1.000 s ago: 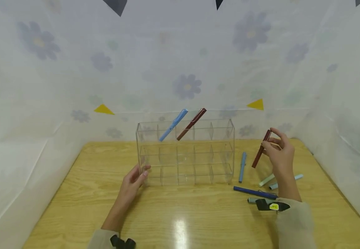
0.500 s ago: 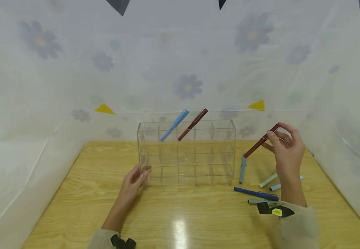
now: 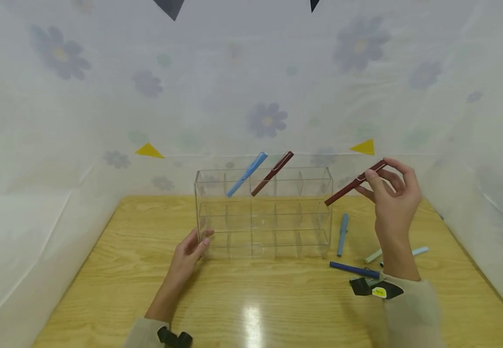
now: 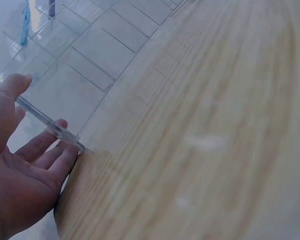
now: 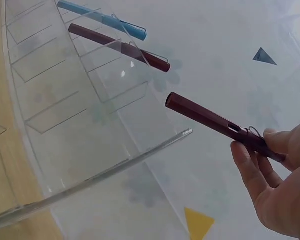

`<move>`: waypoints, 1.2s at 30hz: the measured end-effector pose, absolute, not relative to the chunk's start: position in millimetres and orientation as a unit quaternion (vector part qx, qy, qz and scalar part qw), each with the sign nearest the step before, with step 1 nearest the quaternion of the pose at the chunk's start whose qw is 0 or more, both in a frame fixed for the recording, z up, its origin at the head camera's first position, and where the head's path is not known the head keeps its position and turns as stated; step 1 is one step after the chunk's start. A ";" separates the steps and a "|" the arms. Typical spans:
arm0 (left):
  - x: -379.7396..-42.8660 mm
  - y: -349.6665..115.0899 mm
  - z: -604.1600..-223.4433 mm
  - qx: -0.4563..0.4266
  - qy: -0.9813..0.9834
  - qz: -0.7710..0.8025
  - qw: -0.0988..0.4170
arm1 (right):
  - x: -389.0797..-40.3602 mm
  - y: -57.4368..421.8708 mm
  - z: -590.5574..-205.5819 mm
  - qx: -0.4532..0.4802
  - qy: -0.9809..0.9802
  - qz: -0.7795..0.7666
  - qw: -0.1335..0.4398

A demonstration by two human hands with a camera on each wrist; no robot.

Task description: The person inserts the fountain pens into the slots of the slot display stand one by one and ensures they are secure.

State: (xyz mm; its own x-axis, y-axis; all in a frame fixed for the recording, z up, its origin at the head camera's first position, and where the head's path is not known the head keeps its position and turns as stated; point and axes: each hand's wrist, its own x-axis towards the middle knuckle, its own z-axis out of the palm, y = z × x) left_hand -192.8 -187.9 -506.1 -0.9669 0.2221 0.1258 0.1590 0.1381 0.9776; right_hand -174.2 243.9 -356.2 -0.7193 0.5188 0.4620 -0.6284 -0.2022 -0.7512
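A clear acrylic pen organizer [image 3: 263, 220] with rows of compartments stands upright on the table. My left hand [image 3: 187, 251] grips its lower left edge, thumb in front and fingers around the side wall; the left wrist view shows this hand [image 4: 30, 165] at the panel's edge. A light blue pen [image 3: 247, 174] and a dark red pen [image 3: 273, 173] lean in the top row. With thumb and fingers my right hand [image 3: 395, 198] pinches another dark red pen [image 5: 210, 120] near its clip end. This pen slants down leftward, its lower tip overlapping the organizer's right edge in the head view.
Several pens lie on the table at the right: a blue one [image 3: 342, 235], a dark blue one [image 3: 354, 269], a pale green one [image 3: 373, 255] and a pale blue one [image 3: 420, 251]. A grey-green pen is partly hidden by the right wrist. A flower-patterned curtain [image 3: 216, 96] hangs behind.
My right hand has turned the dark red pen from steep to slanting, and raised it leftward to the organizer's upper right edge. My left hand keeps its grip on the organizer.
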 end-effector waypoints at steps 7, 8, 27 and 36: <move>-193.7 -185.5 -508.2 0.122 0.750 0.650 0.025 | -194.1 233.6 -337.1 0.091 -0.534 0.755 0.371; -193.9 -185.2 -508.5 0.123 0.750 0.649 0.024 | -196.8 232.2 -335.7 0.094 -0.535 0.753 0.371; -195.4 -189.3 -511.2 0.117 0.754 0.646 0.015 | -246.8 208.5 -328.6 0.088 -0.575 0.738 0.343; -196.5 -189.1 -510.0 0.113 0.754 0.646 0.015 | -259.5 198.6 -333.9 0.099 -0.613 0.729 0.289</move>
